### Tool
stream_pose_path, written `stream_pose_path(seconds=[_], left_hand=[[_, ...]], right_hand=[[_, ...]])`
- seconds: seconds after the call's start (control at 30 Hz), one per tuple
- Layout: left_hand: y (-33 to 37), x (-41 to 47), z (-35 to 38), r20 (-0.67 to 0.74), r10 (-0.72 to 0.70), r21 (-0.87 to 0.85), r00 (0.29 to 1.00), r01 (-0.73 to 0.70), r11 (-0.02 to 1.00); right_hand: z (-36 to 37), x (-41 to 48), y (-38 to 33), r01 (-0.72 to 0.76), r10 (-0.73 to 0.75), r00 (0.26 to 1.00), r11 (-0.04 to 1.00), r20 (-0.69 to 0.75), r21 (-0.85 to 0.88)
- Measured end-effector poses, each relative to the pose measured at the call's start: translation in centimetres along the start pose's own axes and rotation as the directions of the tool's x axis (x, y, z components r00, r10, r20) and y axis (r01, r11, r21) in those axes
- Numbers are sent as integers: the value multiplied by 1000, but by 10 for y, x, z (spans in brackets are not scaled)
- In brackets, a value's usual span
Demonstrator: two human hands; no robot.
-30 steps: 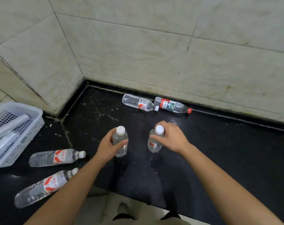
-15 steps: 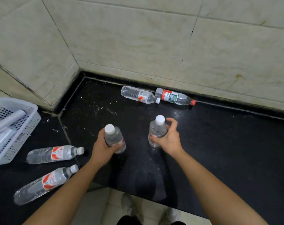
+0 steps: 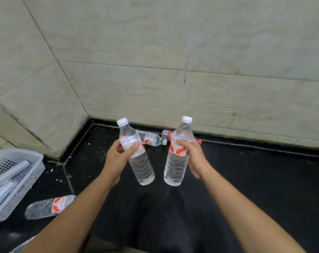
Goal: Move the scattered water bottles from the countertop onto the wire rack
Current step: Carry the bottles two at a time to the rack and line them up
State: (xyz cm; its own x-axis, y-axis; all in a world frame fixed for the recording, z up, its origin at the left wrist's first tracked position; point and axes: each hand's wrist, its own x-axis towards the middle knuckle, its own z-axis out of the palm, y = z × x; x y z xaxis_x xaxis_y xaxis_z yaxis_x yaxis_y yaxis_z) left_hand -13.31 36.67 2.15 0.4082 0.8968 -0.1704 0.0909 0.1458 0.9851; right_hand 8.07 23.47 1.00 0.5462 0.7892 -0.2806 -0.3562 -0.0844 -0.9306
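Note:
My left hand (image 3: 116, 157) grips a clear water bottle (image 3: 138, 161) with a white cap, held above the black countertop (image 3: 255, 179) and tilted with its cap to the left. My right hand (image 3: 195, 157) holds a second clear bottle (image 3: 177, 161) with a red and white label, nearly upright. Two more bottles lie against the back wall, one with a white cap (image 3: 151, 139) and one with a red cap (image 3: 198, 141), mostly hidden behind the held ones. Another bottle (image 3: 49, 207) lies at the lower left. No wire rack is in view.
A white perforated plastic basket (image 3: 27, 172) holding pale rolls stands at the left edge. Beige tiled walls (image 3: 155, 70) meet in a corner behind the counter. Part of a further bottle (image 3: 22, 247) shows at the bottom left. White crumbs speckle the counter near the corner.
Both hands have lifted their bottles off the countertop and raised them. The view has tilted upward, showing more wall.

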Motion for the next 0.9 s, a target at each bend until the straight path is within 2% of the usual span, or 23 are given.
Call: stream_pose_path(seconds=[0.17,0.37,0.53,0.7,0.9], left_hand=[[51,-14,31,90,75,-166,993,-60,984],[65,-24,44,280,78,-254,957,-5,967],[62,-34,66,478,75,-258,875,58,964],[47,-62,107,652,40,-199,757,120,973],[36,-139,167,789,7,-117,614,139,983]], right_hand=[[-1,-17,-42,73,-83,994,988,71,135],[-3,-50,-56,146,-141,989,972,-41,185],[-18,-95,-48,215,-186,958,969,-219,119],[-41,-169,-34,272,-205,869,958,-450,89],[-78,-277,-27,290,-250,715,956,-653,-50]])
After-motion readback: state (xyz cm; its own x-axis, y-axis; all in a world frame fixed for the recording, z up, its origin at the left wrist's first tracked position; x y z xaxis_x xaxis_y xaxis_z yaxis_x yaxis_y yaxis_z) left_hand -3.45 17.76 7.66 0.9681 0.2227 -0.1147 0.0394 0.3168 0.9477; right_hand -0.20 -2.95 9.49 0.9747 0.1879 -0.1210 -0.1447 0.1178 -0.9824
